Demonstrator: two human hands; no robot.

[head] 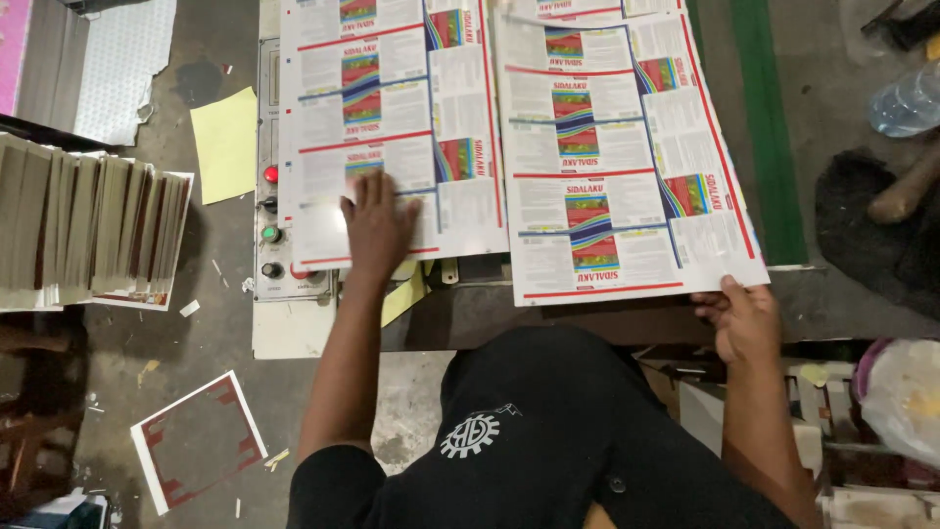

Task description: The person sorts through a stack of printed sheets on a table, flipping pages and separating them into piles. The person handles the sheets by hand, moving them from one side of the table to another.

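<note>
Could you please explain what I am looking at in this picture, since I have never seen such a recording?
There is no robot here. The one picture comes from a camera worn on a person's head, looking down at their own two bare hands and dark shirt. In front of them is a machine table with a control panel of red and green buttons at its left side. Two printed sheets lie on it, each carrying repeated colourful package designs. The left hand lies flat on the left sheet, pressing rather than gripping. The right hand holds the near right corner of the right sheet. A stack of printed sheets stands at the far left, and a loose yellow paper lies on the floor.
</note>
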